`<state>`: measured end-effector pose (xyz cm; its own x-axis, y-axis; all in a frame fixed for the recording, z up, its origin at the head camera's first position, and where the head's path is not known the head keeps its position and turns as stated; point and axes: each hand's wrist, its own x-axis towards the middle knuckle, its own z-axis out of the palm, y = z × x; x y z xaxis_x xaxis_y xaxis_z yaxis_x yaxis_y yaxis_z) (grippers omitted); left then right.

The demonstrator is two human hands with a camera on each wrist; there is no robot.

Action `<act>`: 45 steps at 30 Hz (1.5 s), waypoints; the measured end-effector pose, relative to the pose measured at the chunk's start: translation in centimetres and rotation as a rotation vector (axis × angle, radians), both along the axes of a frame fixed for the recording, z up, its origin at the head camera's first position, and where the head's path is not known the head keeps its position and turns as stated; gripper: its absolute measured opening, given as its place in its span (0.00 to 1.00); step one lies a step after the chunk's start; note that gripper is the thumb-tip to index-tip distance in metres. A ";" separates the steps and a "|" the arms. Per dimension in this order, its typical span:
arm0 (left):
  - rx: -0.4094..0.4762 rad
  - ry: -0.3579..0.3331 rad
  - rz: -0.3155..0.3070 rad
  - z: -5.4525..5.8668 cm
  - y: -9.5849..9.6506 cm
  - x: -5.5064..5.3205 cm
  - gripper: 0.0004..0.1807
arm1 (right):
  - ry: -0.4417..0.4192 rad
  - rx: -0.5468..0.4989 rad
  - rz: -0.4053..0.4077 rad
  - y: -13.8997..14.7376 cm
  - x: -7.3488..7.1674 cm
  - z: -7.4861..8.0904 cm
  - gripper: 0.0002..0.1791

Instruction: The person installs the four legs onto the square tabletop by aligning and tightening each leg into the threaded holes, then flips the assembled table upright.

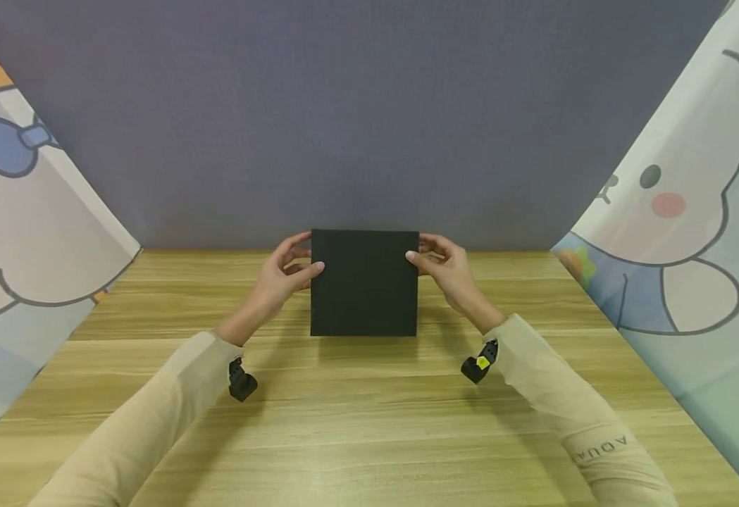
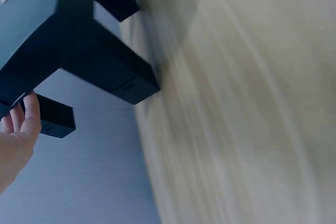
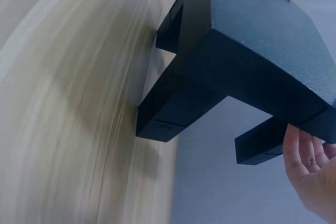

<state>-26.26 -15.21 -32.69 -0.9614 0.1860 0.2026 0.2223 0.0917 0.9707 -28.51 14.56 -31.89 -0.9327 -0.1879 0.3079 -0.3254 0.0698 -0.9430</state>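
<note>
A small black stool-like piece with a flat square top and thick block legs is held between both hands. Its top faces the head camera, which hides the legs there. In the left wrist view, block legs extend away from the top. My left hand grips the left edge, thumb on the flat face and fingers behind. On the opposite edge, my right hand pinches near the upper corner in the same way. The right wrist view shows fingers under the rim. Whether any leg touches the tabletop, I cannot tell.
The wood-grain tabletop stretches below the hands. A dark grey panel rises behind its far edge. Cartoon-printed sheets stand at the left and right. Each wrist carries a black camera mount.
</note>
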 end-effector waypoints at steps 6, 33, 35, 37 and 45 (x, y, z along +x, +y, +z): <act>0.009 0.024 0.010 -0.8 0.1 0.2 0.33 | -0.021 -0.020 -0.030 -0.3 -0.1 0.2 0.27; 0.026 0.013 0.124 -0.3 0.8 -0.9 0.31 | 0.014 0.066 0.057 0.0 0.3 -1.9 0.31; 0.032 0.017 0.133 -0.2 0.8 -1.0 0.30 | 0.028 0.066 0.061 0.0 0.4 -2.0 0.31; 0.033 0.019 0.140 -0.2 0.8 -1.0 0.30 | 0.036 0.060 0.058 -0.1 0.4 -2.1 0.31; 0.034 -0.019 0.160 0.0 1.0 -1.1 0.29 | 0.031 0.046 0.043 -0.3 0.4 -2.0 0.30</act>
<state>-27.40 -14.24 -32.69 -0.9819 0.0232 0.1879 0.1892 0.0917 0.9776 -28.06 14.25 -33.93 -0.9136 -0.2419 0.3268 -0.3581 0.0980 -0.9285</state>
